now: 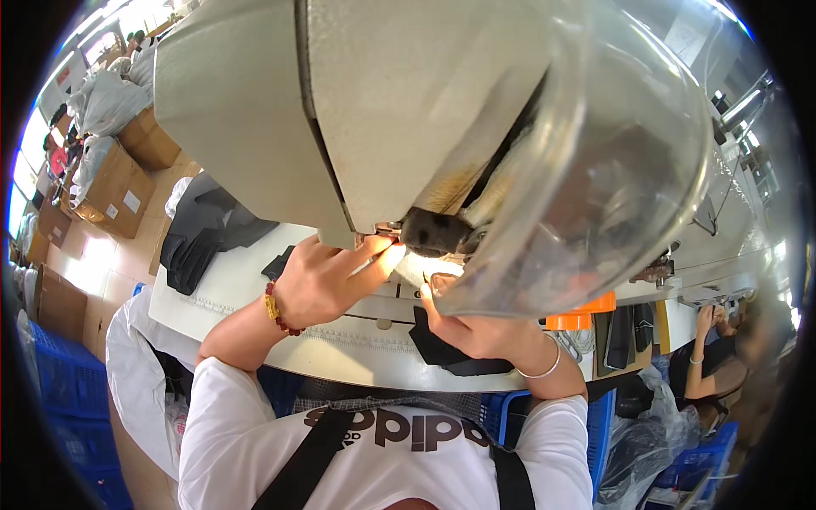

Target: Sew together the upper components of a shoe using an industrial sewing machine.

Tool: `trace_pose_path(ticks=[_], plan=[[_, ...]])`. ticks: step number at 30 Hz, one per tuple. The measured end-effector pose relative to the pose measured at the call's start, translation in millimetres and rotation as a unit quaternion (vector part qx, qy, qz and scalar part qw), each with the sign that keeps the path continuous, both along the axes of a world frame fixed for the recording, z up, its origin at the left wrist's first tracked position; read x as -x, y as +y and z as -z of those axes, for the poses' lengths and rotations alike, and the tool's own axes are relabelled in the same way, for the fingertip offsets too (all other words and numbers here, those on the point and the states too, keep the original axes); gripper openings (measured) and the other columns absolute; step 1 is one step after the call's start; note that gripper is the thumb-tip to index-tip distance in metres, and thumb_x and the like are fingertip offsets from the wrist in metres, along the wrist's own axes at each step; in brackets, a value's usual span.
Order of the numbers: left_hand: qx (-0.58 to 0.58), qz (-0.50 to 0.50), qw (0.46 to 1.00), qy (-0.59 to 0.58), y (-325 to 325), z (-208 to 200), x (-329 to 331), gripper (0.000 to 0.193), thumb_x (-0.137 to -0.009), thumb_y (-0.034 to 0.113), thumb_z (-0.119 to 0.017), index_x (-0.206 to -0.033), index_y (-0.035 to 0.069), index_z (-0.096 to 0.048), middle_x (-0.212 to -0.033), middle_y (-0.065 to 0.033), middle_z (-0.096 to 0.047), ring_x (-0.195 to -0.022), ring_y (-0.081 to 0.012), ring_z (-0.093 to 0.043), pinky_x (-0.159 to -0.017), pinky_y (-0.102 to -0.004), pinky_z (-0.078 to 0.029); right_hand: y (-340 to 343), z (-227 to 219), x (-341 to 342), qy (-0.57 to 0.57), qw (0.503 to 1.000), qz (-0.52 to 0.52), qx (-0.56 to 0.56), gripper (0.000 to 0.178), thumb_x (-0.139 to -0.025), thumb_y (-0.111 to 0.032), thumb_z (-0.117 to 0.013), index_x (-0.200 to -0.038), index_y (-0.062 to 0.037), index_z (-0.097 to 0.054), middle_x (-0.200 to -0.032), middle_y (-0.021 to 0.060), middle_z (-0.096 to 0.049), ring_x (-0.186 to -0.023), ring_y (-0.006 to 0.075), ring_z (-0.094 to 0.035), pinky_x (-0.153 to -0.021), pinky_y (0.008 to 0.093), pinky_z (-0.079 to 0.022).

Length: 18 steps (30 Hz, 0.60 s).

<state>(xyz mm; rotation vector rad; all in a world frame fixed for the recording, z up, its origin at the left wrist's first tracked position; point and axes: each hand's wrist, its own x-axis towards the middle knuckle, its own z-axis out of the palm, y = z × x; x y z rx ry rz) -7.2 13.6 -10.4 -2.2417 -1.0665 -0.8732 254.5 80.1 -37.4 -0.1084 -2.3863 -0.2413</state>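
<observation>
A large pale sewing machine head (246, 110) fills the upper middle, and its lamp lights the needle area. My left hand (327, 276) reaches under the head, its fingertips drawn together by small metal parts at the needle; whatever they pinch is too small to make out. To its right, my right hand (476, 331) has thumb and finger close together under the rim of the clear plastic guard (620, 161). The guard partly covers those fingers, and what they hold cannot be made out. Black fabric pieces (446, 348) lie beneath my right hand on the white table (357, 340).
Stacked dark fabric pieces (200, 242) rest at the table's left end. Orange caps (582, 310) stand right of my right hand. Blue crates (72, 382) and cardboard boxes (115, 191) line the left side. At far right another person's arm (701, 357) shows.
</observation>
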Motion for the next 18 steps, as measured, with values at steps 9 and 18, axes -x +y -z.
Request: trace_pose_path(ticks=[9, 18], plan=[[0.03, 0.017, 0.999, -0.03, 1.5, 9.9, 6.5, 0.039, -0.071, 0.008, -0.079, -0.11, 0.007, -0.072, -0.109, -0.0075, -0.07, -0.088, -0.0238, -0.067, -0.066, -0.0351, -0.056, 12.4, -10.6, 3.5, -0.034, 0.976, 0.053, -0.207, 0.021, -0.086, 0.002, -0.071, -0.103, -0.0089, -0.074, -0.091, 0.0033, -0.072, -0.084, 0.0153, -0.069, -0.081, 0.0322, -0.058], [0.021, 0.001, 0.999, -0.046, 9.0, 3.8, 1.4, 0.029, -0.078, 0.013, -0.082, -0.105, 0.007, -0.072, -0.104, -0.008, -0.07, -0.085, -0.0263, -0.065, -0.065, -0.0371, -0.055, 21.8, 3.4, -0.8, -0.066, 0.907, 0.135, -0.394, 0.019, -0.093, 0.001, -0.067, -0.108, -0.0086, -0.073, -0.103, -0.0009, -0.074, -0.089, 0.009, -0.07, -0.081, 0.0283, -0.058]])
